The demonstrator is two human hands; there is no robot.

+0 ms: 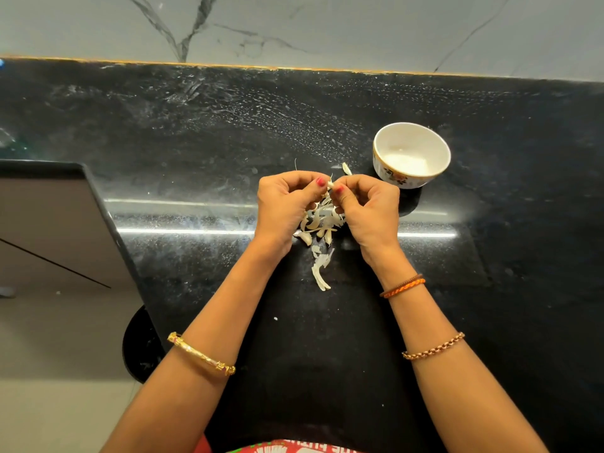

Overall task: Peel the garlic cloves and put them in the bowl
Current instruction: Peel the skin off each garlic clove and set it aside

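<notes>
Head view, only cam. Both hands up over the counter point(196, 142), mid-depth, roughly centre. Left hand point(286, 207) and right hand point(369, 210) are both curled in, thumbs and forefingers pinching one garlic clove point(330, 184) between them; only a small white tip shows, the rest is hidden by the fingers.

Step in hand, imo: stripping skin off this clove. To do it well: one hand holds the clove steady, the other's nail catches the loose skin at the tip and pulls along the length, not across. Turn the clove between pulls. Keep it over the peel pile point(322, 223) so the scraps land together.

Pile sits on the counter right under the hands and trails toward the near edge. Can't tell if unpeeled cloves are mixed in.

Bowl point(392, 178) is just beyond the right hand, toward the far-right part of the counter. Short reach for the drop. Its contents are unclear: pale inside, no cloves I can make out.

Pose: forearms converge from the near edge, wrists bent slightly inward, knuckles facing up and away. A bangle point(201, 354) on the left forearm, bracelets point(403, 286) on the right.
</notes>
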